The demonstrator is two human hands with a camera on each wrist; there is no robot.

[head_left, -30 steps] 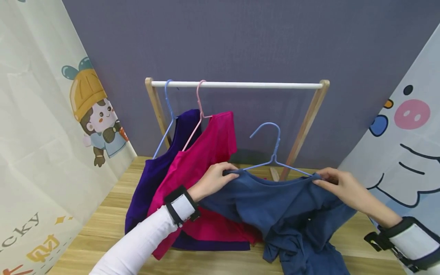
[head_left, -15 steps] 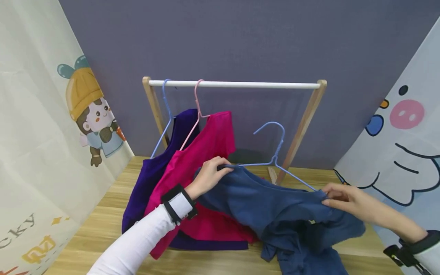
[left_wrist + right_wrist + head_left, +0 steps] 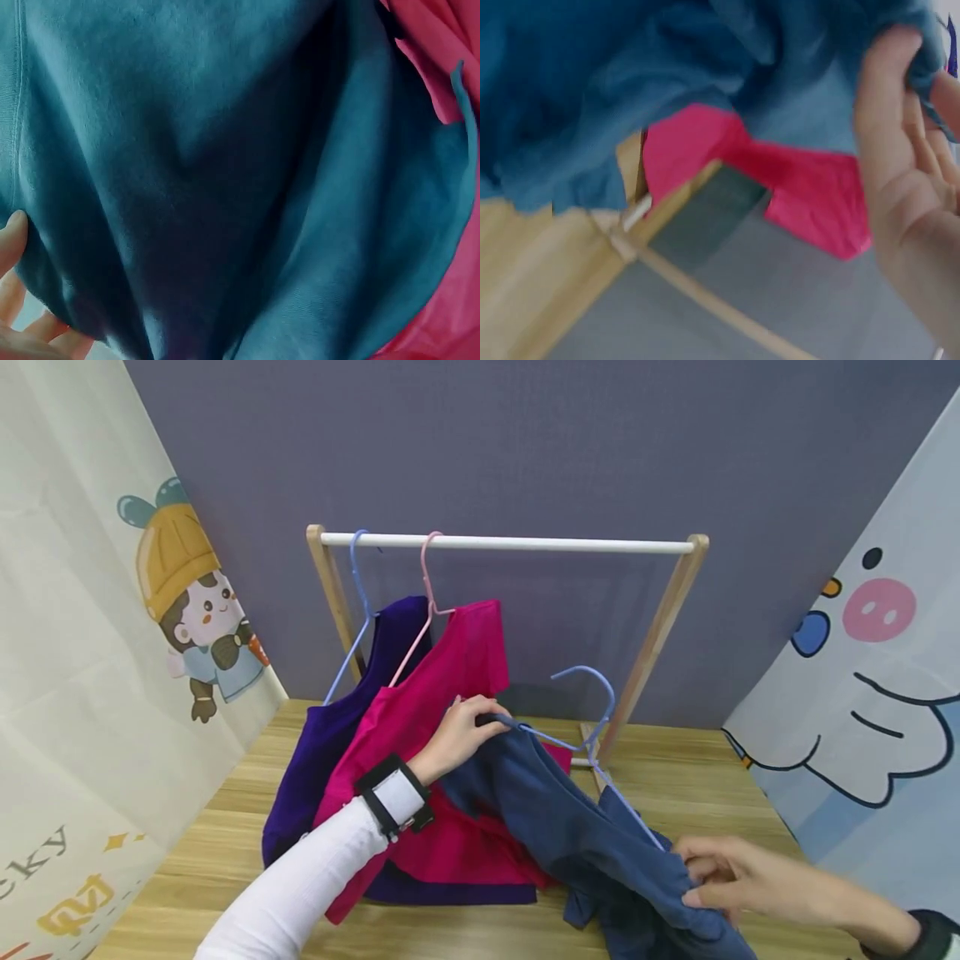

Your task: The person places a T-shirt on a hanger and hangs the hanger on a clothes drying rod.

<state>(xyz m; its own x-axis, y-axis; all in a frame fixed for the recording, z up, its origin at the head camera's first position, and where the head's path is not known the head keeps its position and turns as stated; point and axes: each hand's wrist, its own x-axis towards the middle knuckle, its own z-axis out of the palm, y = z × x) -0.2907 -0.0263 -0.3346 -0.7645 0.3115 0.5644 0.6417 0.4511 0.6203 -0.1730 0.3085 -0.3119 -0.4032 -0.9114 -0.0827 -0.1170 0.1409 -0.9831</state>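
Observation:
A dark blue shirt hangs slanted between my two hands, its right side lower. Inside its neckline sits a light blue hanger, whose hook sticks up bare. My left hand pinches the shirt's left shoulder near one end of the hanger. At the lower end, my right hand pinches the other shoulder between thumb and fingers. In the left wrist view the shirt fills most of the picture, with fingertips at its edge. The right wrist view shows the thumb pressed on bunched blue cloth.
A small rack with a white rail and wooden legs stands at the back of the wooden table. From its left part hang a purple top on a blue hanger and a pink shirt on a pink hanger. A grey wall rises behind.
My right hand has moved down and toward me with its shoulder of the shirt, tilting the shirt and hanger to the right. The left hand stays nearly in place.

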